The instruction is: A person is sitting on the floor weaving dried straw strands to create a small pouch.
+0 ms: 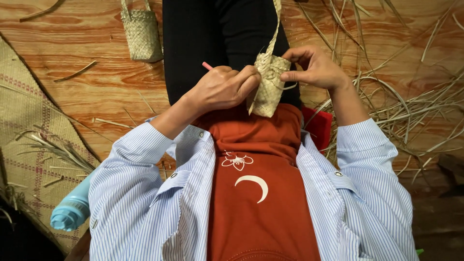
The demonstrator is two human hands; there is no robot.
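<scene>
Woven mat [24, 130] at 9 o'clock, finished straw pouch [141, 34] at 11 on glossy wood floor [96, 82]. Dead center, left hand [223, 87] clenching a pink tool [207, 65], right hand [314, 67] pinching the half-woven pouch [268, 87]. Loose dry straw [411, 106] at 3.

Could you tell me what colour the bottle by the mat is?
The bottle is light blue, seen in the head view.

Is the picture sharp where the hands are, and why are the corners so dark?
In the head view, the left hand, right hand and small woven basket look sharp and evenly lit by soft light; the wooden floor shines a little; the bottom corners fall into shadow, and the blue bottle at the edge looks slightly soft.
</scene>
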